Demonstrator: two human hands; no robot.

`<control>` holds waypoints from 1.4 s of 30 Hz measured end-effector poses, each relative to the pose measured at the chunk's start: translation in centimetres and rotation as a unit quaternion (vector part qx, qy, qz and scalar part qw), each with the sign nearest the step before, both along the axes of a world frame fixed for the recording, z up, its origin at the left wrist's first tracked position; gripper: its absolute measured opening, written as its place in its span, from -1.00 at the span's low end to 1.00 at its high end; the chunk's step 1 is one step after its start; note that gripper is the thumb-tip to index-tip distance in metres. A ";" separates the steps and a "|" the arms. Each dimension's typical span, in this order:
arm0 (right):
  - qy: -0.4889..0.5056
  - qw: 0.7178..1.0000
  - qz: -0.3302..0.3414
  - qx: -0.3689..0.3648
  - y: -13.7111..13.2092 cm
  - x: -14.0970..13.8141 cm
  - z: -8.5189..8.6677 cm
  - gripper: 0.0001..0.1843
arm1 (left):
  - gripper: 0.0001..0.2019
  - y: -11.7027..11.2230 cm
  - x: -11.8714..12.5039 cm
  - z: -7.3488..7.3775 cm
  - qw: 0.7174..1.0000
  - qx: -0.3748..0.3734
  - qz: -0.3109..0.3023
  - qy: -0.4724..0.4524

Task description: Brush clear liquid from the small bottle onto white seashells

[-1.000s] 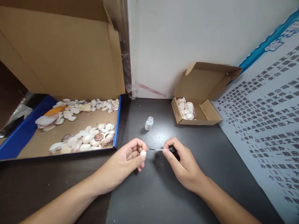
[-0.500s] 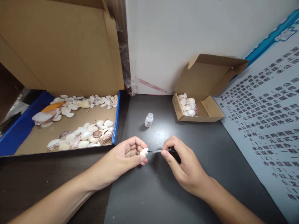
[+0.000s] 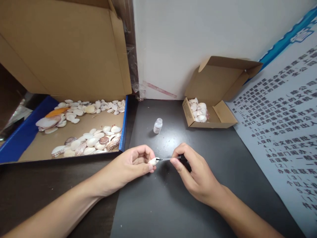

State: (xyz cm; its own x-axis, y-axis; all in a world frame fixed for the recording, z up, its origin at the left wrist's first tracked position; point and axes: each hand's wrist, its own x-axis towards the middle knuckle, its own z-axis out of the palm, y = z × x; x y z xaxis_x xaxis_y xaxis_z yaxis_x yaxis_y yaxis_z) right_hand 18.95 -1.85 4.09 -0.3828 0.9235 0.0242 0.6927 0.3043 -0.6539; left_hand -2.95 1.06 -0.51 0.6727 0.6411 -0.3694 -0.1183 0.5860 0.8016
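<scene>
Between the thumb and fingers of my left hand (image 3: 140,162) is a small white seashell (image 3: 154,161). My right hand (image 3: 189,167) is closed around the dark handle of a thin brush-like tool (image 3: 166,159) with a pale shaft and a dark tip. That tip touches the seashell or lies right at its edge; I cannot tell which. Both hands are above the dark mat. Just beyond them stands a small clear bottle (image 3: 158,126), upright and with no cap on it.
At left, a blue-sided cardboard box (image 3: 61,132) with a raised lid holds many seashells in two groups. A smaller brown box (image 3: 213,125) at the back right holds several white shells. A white panel (image 3: 185,43) rises behind; a printed sheet (image 3: 279,132) lies right.
The seashell has been turned in my left hand and now shows a smoother side. The tool's dark tip has moved left over the shell's edge. The view has shifted slightly.
</scene>
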 end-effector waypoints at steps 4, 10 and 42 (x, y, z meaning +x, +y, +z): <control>0.008 1.000 0.018 0.013 -0.1 0.0 -0.1 -0.94 | -0.79 0.0 0.0 0.2 1.000 0.019 -0.017 -0.001; 0.002 1.000 0.024 0.018 0.0 0.0 -0.2 -0.93 | -0.78 0.0 -0.4 0.1 0.999 0.037 -0.036 0.010; 0.011 0.999 0.034 0.005 -0.3 -0.1 0.2 -0.85 | -0.89 -0.7 0.1 0.0 0.991 0.111 -0.059 0.033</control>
